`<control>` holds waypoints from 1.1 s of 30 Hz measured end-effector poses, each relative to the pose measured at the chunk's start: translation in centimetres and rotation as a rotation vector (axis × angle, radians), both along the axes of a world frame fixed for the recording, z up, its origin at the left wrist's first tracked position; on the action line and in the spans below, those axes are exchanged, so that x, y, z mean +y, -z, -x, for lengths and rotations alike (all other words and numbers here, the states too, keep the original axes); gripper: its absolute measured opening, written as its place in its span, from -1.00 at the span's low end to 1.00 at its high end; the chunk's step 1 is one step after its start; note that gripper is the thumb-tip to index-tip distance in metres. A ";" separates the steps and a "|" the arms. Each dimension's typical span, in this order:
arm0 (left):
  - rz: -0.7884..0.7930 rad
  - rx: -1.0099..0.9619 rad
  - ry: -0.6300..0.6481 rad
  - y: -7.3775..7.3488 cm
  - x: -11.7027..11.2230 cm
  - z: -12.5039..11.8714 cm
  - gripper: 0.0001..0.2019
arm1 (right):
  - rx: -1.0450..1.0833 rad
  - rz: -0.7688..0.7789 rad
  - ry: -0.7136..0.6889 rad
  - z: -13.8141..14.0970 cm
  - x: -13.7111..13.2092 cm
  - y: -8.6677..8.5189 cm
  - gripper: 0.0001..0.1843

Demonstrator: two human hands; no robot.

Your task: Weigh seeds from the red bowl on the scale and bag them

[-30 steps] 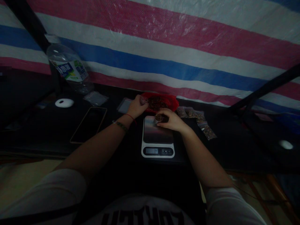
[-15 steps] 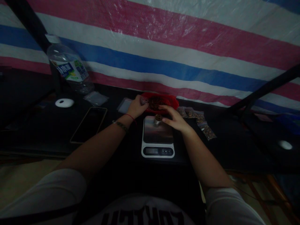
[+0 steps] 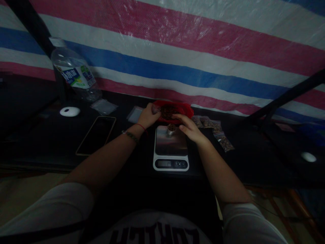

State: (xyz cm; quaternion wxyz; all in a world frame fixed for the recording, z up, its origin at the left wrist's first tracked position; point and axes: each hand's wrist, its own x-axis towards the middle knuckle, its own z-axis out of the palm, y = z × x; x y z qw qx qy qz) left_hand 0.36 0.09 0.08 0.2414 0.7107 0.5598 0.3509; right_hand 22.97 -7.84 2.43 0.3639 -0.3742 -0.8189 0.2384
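Observation:
A white digital scale (image 3: 171,151) lies on the dark table in front of me, with a small cup of brown bits (image 3: 170,129) on its far edge. Behind it sits a red plastic bag (image 3: 186,109) holding a heap of dark brown bits. My left hand (image 3: 149,116) is curled at the bag's left edge, fingers closed on its rim. My right hand (image 3: 189,128) hovers just right of the cup, fingers stretched toward the red bag and holding nothing I can see.
Several small filled clear bags (image 3: 220,135) lie right of the scale. A phone (image 3: 96,134), a clear bag (image 3: 104,106), a white round object (image 3: 69,111) and a water bottle (image 3: 75,75) are at left. A striped tarp (image 3: 177,51) hangs behind.
My right hand has let go of the small cup on the scale and lifted toward the red bag. My left hand has stayed at the bag's edge.

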 end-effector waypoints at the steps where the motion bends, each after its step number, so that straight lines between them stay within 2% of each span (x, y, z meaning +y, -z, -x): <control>1: -0.001 -0.003 0.001 0.0 0.0 0.0 -0.66 | 0.002 -0.001 -0.001 0.0 0.0 0.0 -0.39; 8: -0.009 -0.009 -0.010 -0.1 -0.1 0.0 -0.66 | -0.015 -0.019 -0.009 -0.1 0.1 0.2 -0.42; 14: -0.015 -0.008 -0.008 -0.1 -0.1 -0.1 -0.66 | -0.143 -0.071 0.012 0.2 0.2 0.0 -0.35; 23: -0.009 -0.008 -0.003 0.0 0.0 -0.1 -0.68 | -0.162 -0.076 -0.023 1.1 0.2 0.0 -0.64; 33: 0.012 0.000 -0.018 -0.2 -0.2 -0.1 -0.66 | -0.156 -0.108 -0.014 1.6 0.3 -0.5 -0.73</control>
